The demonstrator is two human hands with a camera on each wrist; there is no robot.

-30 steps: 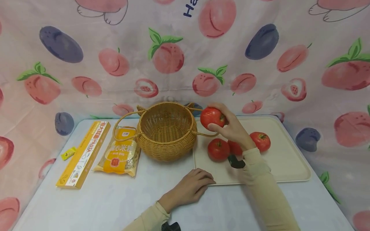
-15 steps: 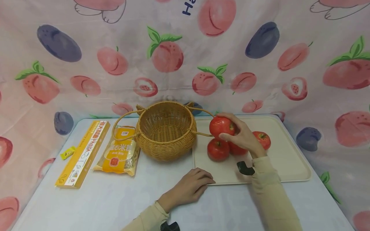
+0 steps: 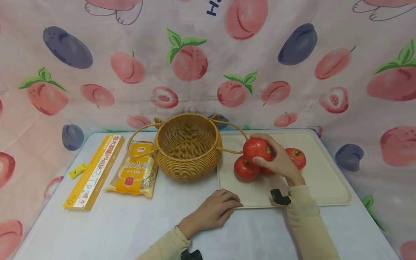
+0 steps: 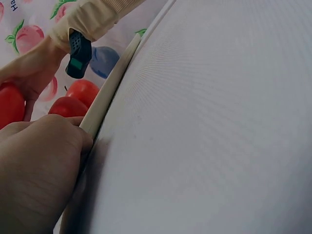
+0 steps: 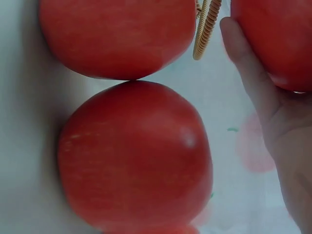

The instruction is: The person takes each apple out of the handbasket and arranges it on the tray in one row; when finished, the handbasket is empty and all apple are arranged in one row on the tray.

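My right hand (image 3: pixel 282 159) grips a red apple (image 3: pixel 256 150), thumb on the near side and fingers over the top. This apple is held above several other red apples on the beige tray (image 3: pixel 325 184). One apple (image 3: pixel 246 170) lies just below it, another apple (image 3: pixel 296 158) sits right of the hand, and one between is partly hidden. In the right wrist view, two tray apples touch each other, and the held apple (image 5: pixel 280 41) is at upper right against the thumb. My left hand (image 3: pixel 212 210) rests palm down at the tray's front left corner, fingertips on its rim (image 4: pixel 105 95).
A wicker basket (image 3: pixel 186 168) with two loop handles stands left of the tray, its right handle (image 3: pixel 231 124) reaching over the tray. Further left lie a yellow noodle bag (image 3: pixel 133 173), a long pasta box (image 3: pixel 94 173) and a small yellow packet (image 3: pixel 77 171). Behind hangs a fruit-print cloth (image 3: pixel 136 47).
My right hand has moved right and down with the apple, away from the basket's handle and closer over the tray apples. The left hand has stayed in place.
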